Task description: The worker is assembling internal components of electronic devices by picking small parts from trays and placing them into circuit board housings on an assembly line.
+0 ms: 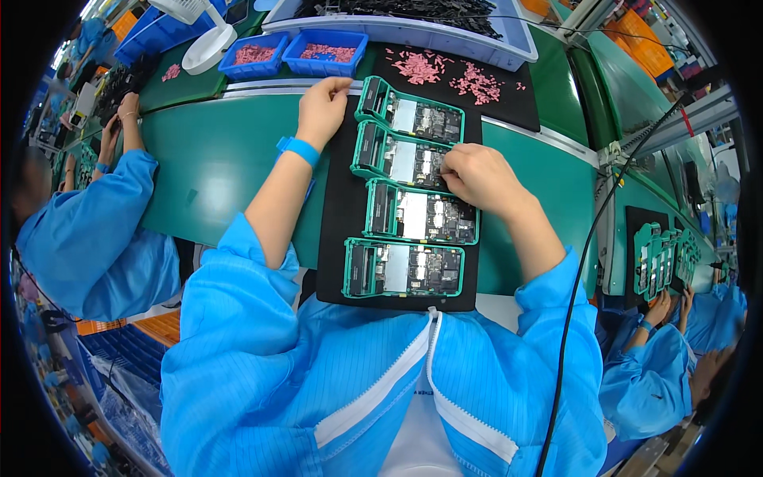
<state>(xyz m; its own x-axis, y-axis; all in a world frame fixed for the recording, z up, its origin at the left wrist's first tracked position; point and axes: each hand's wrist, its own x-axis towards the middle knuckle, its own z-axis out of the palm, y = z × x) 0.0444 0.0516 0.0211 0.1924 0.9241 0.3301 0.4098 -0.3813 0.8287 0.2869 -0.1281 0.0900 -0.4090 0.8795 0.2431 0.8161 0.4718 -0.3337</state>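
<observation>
Several green frames stand in a column on a black mat (pixel 334 238), each holding an opened phone-like device with a silver panel and a dark circuit board. My left hand (pixel 323 111) is closed, thumb and forefinger together, beside the upper left corner of the farthest frame (pixel 425 118). Whatever lies between those fingertips is too small to make out. Over the right end of the second frame (pixel 409 161) my right hand (pixel 479 178) is pinched, its fingertips down at the circuit board and hiding what they hold. Nearer me are the third frame (pixel 417 215) and the nearest frame (pixel 397 269).
Small pink pieces (pixel 421 67) lie heaped beyond the frames. Two blue bins (pixel 324 56) hold more, beside a large bin (pixel 397 32) of black parts. A black cable (pixel 592 230) hangs at right. Co-workers in blue sit left (pixel 95 230) and right (pixel 648 381).
</observation>
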